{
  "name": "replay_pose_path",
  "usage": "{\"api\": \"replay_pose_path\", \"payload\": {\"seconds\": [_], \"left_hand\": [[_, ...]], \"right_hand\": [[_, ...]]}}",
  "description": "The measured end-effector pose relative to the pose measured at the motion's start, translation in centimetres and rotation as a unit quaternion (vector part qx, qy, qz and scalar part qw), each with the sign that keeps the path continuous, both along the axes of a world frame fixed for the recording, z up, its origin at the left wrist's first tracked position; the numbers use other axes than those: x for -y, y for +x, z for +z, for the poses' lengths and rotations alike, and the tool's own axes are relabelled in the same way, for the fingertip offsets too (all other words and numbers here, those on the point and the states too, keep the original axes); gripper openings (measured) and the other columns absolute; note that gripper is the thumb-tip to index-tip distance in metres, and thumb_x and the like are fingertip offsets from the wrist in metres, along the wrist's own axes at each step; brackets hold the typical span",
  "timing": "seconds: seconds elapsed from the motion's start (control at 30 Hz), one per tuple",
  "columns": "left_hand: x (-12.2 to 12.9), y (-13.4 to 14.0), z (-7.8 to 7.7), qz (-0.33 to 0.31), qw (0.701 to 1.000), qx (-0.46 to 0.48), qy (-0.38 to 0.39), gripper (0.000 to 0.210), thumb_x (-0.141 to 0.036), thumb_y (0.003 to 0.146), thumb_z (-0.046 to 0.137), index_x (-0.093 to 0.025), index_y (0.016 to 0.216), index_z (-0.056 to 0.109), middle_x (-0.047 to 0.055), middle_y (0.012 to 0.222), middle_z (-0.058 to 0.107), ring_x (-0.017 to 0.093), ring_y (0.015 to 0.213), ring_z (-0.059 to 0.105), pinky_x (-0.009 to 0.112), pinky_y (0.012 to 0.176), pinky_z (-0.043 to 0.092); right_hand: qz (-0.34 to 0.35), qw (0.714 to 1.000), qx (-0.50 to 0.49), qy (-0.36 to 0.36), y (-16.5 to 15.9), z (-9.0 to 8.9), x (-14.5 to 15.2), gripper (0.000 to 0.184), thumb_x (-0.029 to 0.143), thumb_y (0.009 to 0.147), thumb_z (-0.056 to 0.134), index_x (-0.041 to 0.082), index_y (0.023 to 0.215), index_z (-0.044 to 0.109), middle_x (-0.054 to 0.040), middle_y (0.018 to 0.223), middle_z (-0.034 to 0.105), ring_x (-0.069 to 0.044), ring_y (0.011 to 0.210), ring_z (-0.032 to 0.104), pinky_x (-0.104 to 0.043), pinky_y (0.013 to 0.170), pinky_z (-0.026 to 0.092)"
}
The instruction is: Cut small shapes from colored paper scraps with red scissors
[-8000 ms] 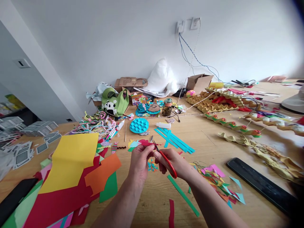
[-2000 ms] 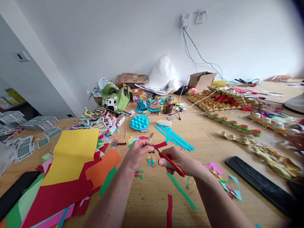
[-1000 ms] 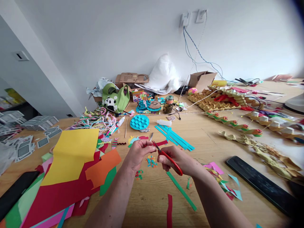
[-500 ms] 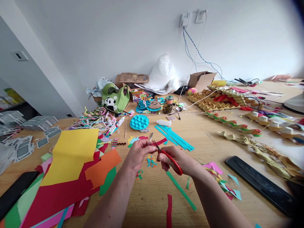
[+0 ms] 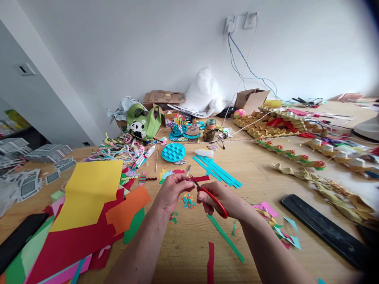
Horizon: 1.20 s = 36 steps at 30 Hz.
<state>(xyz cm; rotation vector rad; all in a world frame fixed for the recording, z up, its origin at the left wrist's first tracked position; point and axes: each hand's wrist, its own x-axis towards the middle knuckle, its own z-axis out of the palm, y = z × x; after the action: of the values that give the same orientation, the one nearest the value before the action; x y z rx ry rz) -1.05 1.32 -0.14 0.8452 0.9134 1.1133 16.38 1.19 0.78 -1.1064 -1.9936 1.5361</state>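
In the middle of the head view my right hand (image 5: 213, 197) grips red-handled scissors (image 5: 217, 204), their blades pointing up and left. My left hand (image 5: 175, 188) pinches a red paper strip (image 5: 203, 178), which sticks out to the right behind the blade tips. The blades touch or nearly touch the strip close to my left fingertips. Below the hands lie small cut paper bits (image 5: 188, 200) in orange and blue, and a few green and red bits (image 5: 173, 217). A green strip (image 5: 226, 238) and another red strip (image 5: 211, 262) rest on the table nearer me.
Coloured paper sheets (image 5: 89, 197) pile up at left. Blue strips (image 5: 219, 171), a glue bottle (image 5: 204, 152) and a blue round piece (image 5: 173, 152) lie beyond the hands. Paper scraps (image 5: 291, 232) and a long black object (image 5: 322, 230) are at right, egg-carton pieces (image 5: 322, 189) farther back.
The red strip in my left hand has swung from slanting up to the right to nearly level. The scissors' blades have shifted very slightly; both hands stay in about the same place.
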Motion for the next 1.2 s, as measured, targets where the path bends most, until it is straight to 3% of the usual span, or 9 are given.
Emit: {"api": "replay_pose_path", "payload": {"seconds": [0.47,0.8,0.9,0.97,1.07,1.13,1.2], "left_hand": [[0.12,0.01,-0.08,-0.002,1.0,-0.015,0.025,0.009,-0.02,0.061,0.072,-0.014,0.065,0.067,0.002,0.064,0.062,0.012,0.063,0.054,0.027,0.066,0.04],[0.13,-0.04,0.23,0.004,1.0,-0.013,0.021,0.012,-0.02,0.058,0.073,-0.013,0.062,0.065,0.002,0.062,0.059,0.013,0.064,0.054,0.028,0.069,0.04],[-0.01,0.06,0.15,0.016,1.0,-0.006,0.017,0.015,-0.02,0.059,0.073,-0.014,0.07,0.064,0.002,0.07,0.061,0.013,0.066,0.054,0.028,0.069,0.041],[-0.18,0.16,0.02,0.052,0.998,-0.004,0.022,0.023,-0.021,0.06,0.071,-0.016,0.08,0.062,0.003,0.08,0.062,0.013,0.07,0.055,0.027,0.068,0.041],[-0.36,0.31,-0.17,0.175,0.982,-0.031,0.068,0.029,-0.023,0.063,0.07,-0.019,0.089,0.059,0.002,0.09,0.061,0.013,0.078,0.056,0.026,0.07,0.041],[-0.31,0.45,-0.25,0.248,0.96,-0.071,0.105,0.023,-0.026,0.065,0.07,-0.02,0.085,0.059,0.001,0.086,0.06,0.013,0.08,0.055,0.025,0.073,0.041],[-0.14,0.69,-0.35,0.258,0.953,-0.104,0.12,0.015,-0.027,0.066,0.069,-0.019,0.075,0.06,0.001,0.077,0.059,0.014,0.076,0.053,0.025,0.073,0.041]], "right_hand": [[0.002,1.0,-0.016,0.01,-0.08,-0.38,-0.06,0.057,0.072,0.077,0.048,0.015,0.074,0.052,-0.0032,0.057,0.059,-0.014,0.051,0.057,-0.023,0.047,0.042],[0.0,1.0,0.005,-0.001,-0.11,-0.03,0.13,0.057,0.074,0.075,0.048,0.016,0.072,0.051,-0.0005,0.05,0.057,-0.011,0.041,0.052,-0.02,0.04,0.037],[-0.008,1.0,0.002,-0.003,-0.13,-0.2,0.09,0.055,0.071,0.076,0.051,0.016,0.07,0.051,-0.0004,0.05,0.056,-0.011,0.041,0.052,-0.02,0.04,0.037],[-0.022,1.0,-0.006,-0.008,-0.2,-0.25,0.02,0.054,0.07,0.075,0.052,0.016,0.069,0.052,-0.0003,0.049,0.056,-0.011,0.042,0.052,-0.021,0.042,0.038],[-0.041,0.999,-0.028,-0.019,-0.33,-0.17,-0.05,0.056,0.073,0.074,0.051,0.016,0.069,0.052,0.0007,0.048,0.054,-0.011,0.042,0.051,-0.022,0.044,0.04],[-0.049,0.998,-0.036,-0.022,-0.42,-0.06,-0.05,0.059,0.075,0.073,0.049,0.016,0.07,0.052,0.0008,0.047,0.053,-0.011,0.042,0.051,-0.023,0.044,0.041],[-0.057,0.997,-0.04,-0.022,-0.5,0.02,-0.02,0.06,0.076,0.072,0.049,0.016,0.069,0.052,0.0006,0.047,0.053,-0.011,0.042,0.051,-0.023,0.044,0.041]]}}
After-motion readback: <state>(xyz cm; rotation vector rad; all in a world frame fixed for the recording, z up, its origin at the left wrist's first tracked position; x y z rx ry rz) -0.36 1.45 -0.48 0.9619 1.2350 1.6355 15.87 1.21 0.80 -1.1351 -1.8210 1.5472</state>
